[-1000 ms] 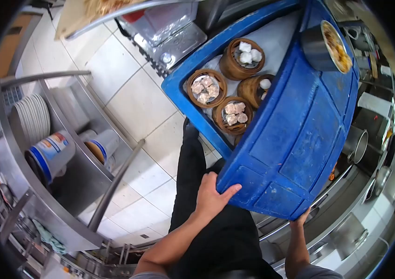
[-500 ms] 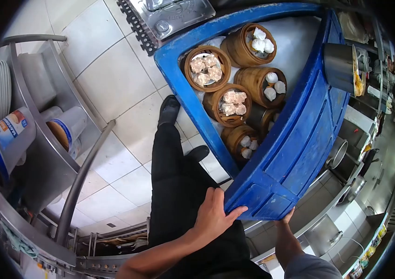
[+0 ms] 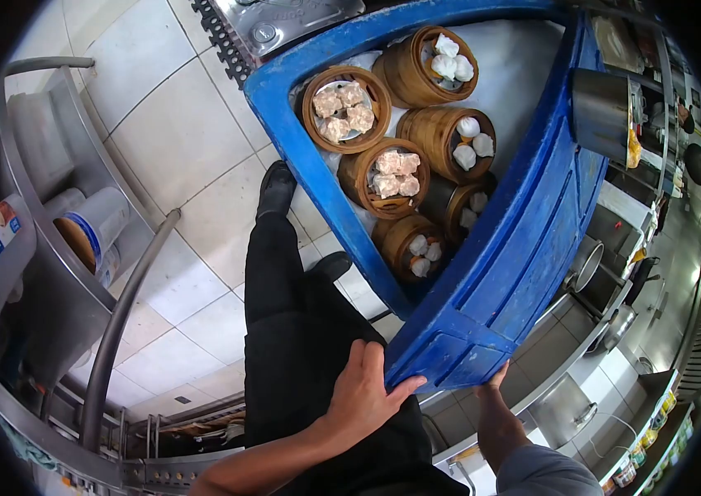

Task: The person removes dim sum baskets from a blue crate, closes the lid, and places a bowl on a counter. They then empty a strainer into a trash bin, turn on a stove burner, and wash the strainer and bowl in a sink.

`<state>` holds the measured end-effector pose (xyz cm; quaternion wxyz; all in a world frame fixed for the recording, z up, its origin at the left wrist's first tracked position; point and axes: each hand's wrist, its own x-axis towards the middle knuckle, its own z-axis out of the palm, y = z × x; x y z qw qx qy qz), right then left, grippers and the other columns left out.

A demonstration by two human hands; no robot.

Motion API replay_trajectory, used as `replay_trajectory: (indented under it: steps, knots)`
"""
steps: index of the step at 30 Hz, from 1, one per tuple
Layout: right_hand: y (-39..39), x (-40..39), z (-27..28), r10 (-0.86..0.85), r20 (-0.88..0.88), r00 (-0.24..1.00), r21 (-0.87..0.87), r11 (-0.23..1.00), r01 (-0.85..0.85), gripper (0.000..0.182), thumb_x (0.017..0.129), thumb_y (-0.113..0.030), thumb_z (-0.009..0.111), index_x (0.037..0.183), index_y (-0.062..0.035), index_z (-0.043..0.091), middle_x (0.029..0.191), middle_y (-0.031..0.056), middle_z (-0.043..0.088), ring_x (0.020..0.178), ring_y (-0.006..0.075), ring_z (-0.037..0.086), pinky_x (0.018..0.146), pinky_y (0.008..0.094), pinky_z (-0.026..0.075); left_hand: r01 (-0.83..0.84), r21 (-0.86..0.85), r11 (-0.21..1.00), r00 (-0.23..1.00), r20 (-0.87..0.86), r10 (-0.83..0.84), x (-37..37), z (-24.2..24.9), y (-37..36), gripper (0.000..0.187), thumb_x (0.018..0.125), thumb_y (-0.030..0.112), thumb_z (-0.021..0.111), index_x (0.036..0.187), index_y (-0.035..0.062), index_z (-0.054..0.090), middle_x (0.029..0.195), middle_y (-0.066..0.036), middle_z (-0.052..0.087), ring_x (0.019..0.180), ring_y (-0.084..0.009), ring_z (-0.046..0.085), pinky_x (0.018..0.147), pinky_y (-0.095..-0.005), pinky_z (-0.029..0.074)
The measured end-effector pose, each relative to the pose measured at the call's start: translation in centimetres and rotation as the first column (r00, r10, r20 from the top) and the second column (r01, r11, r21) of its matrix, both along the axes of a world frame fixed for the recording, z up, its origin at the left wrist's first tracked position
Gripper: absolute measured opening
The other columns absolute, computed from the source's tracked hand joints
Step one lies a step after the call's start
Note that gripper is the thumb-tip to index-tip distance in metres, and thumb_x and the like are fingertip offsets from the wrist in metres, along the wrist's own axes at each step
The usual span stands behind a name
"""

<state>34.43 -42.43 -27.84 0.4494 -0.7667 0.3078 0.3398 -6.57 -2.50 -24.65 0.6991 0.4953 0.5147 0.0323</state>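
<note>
1. My left hand (image 3: 360, 395) grips the near left corner of the blue plastic crate (image 3: 499, 273): fingers curled round the rim, thumb pressed along the near edge.
2. My right hand (image 3: 495, 382) is under the near right corner. Only fingertips show past the edge, so I cannot tell how far the fingers are curled; it looks like it supports from below.
3. The crate is in the air in front of me, above the white tiled floor (image 3: 193, 140), tilted so its open side faces left and far.
4. Inside the crate are bamboo steamer baskets (image 3: 383, 178) of dumplings, packed touching each other on a white liner: two far, two middle, two near. The near one (image 3: 415, 246) sits lowest, against the crate wall.
5. Doing it well, I judge: keep both corners level, because the baskets are uncovered and loose and more tilt would slide or tip them.
6. Hold the rim deep in the left fingers, not on the tips; the load looks heavy on that side.
7. A steel pot (image 3: 602, 112) sits at the crate's far right edge; keep clear of it.
8. Watch my shoes (image 3: 274, 188), the steel trolley rail (image 3: 123, 310) on the left and the steel counter (image 3: 582, 364) on the right; the gap is narrow.
</note>
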Motion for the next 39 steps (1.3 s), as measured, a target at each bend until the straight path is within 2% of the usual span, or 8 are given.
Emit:
replay_trajectory:
  steps: [8, 21, 22, 26, 29, 31, 37, 39]
  knots:
    - [0.1, -0.2, -0.3, -0.08, 0.014, 0.997, 0.013, 0.997, 0.08, 0.085, 0.092, -0.076, 0.036, 0.153, -0.0178, 0.04, 0.154, 0.0089, 0.044, 0.138, 0.0361, 0.044, 0.116, 0.0556, 0.033, 0.006, 0.007, 1.0, 1.0, 0.013, -0.006, -0.3, -0.1, 0.0, 0.066, 0.08, 0.044, 0.084, 0.102, -0.0026, 0.042, 0.094, -0.02, 0.049, 0.073, -0.0305, 0.06, 0.06, -0.0412, 0.053]
    - [-0.1, -0.4, -0.6, -0.097, -0.01, 0.995, 0.012, 0.995, 0.097, 0.084, 0.092, -0.075, 0.036, 0.153, -0.0172, 0.039, 0.154, 0.0101, 0.044, 0.138, 0.0362, 0.043, 0.115, 0.0562, 0.034, -0.018, -0.015, 1.0, 0.999, -0.04, 0.017, -0.4, -0.1, 0.4, 0.064, 0.078, 0.043, 0.086, 0.101, -0.0017, 0.046, 0.094, -0.018, 0.05, 0.075, -0.0304, 0.06, 0.064, -0.0408, 0.052]
    - [-0.3, -0.7, -0.8, -0.033, 0.005, 0.999, 0.015, 0.999, 0.033, 0.088, 0.091, -0.078, 0.036, 0.154, -0.0165, 0.037, 0.154, 0.01, 0.044, 0.138, 0.0361, 0.044, 0.115, 0.055, 0.035, -0.01, -0.004, 1.0, 0.999, -0.036, 0.01, -0.6, -0.2, 0.7, 0.064, 0.078, 0.043, 0.086, 0.101, -0.0017, 0.046, 0.094, -0.018, 0.05, 0.075, -0.0304, 0.06, 0.064, -0.0408, 0.052]
    - [1.4, -2.8, -1.7, 0.042, 0.021, 0.999, 0.003, 0.999, -0.042, 0.093, 0.09, -0.082, 0.033, 0.155, -0.0159, 0.035, 0.155, 0.0094, 0.043, 0.138, 0.0362, 0.045, 0.113, 0.0537, 0.038, -0.097, 0.121, 0.988, 0.982, -0.152, 0.115, -0.9, -1.2, 3.0, 0.059, 0.072, 0.037, 0.09, 0.099, 0.0002, 0.053, 0.094, -0.016, 0.054, 0.084, -0.0331, 0.059, 0.075, -0.0429, 0.049]
    - [4.6, -5.9, -2.5, -0.067, 0.004, 0.998, -0.095, 0.993, 0.067, 0.091, 0.091, -0.082, 0.029, 0.155, -0.0171, 0.036, 0.155, 0.0089, 0.043, 0.138, 0.0362, 0.045, 0.112, 0.0539, 0.04, -0.181, 0.192, 0.965, 0.967, -0.147, 0.21, -1.6, -2.8, 6.2, 0.056, 0.072, 0.034, 0.091, 0.1, 0.001, 0.055, 0.094, -0.016, 0.056, 0.087, -0.033, 0.059, 0.078, -0.0412, 0.049]
    - [5.7, -7.8, -4.1, -0.075, 0.004, 0.997, 0.099, 0.992, 0.074, 0.091, 0.09, -0.083, 0.029, 0.155, -0.0185, 0.036, 0.155, 0.0078, 0.044, 0.137, 0.0357, 0.047, 0.11, 0.0554, 0.041, -0.152, 0.296, 0.943, 0.967, -0.154, 0.204, -1.7, -3.7, 8.7, 0.055, 0.072, 0.032, 0.09, 0.099, 0.0, 0.056, 0.094, -0.017, 0.055, 0.087, -0.0363, 0.059, 0.078, -0.0428, 0.048]
    - [13.0, -13.0, -4.0, -0.217, 0.039, 0.975, -0.143, 0.965, 0.221, 0.091, 0.09, -0.084, 0.033, 0.152, -0.0185, 0.04, 0.154, 0.0055, 0.046, 0.137, 0.0317, 0.048, 0.108, 0.0495, 0.042, -0.088, 0.324, 0.942, 0.958, -0.231, 0.169, -2.4, -5.8, 14.0, 0.06, 0.073, 0.037, 0.089, 0.109, -0.0012, 0.06, 0.105, -0.018, 0.059, 0.098, -0.0344, 0.06, 0.089, -0.0427, 0.048]
    - [12.9, -13.6, -5.6, -0.217, 0.029, 0.976, 0.025, 0.976, 0.217, 0.093, 0.09, -0.084, 0.033, 0.153, -0.0161, 0.039, 0.155, 0.0068, 0.045, 0.138, 0.0321, 0.047, 0.111, 0.0502, 0.04, -0.09, 0.33, 0.94, 0.956, -0.237, 0.175, -2.3, -6.6, 15.9, 0.06, 0.074, 0.037, 0.089, 0.11, -0.0015, 0.061, 0.107, -0.018, 0.06, 0.1, -0.0329, 0.06, 0.09, -0.0418, 0.048]
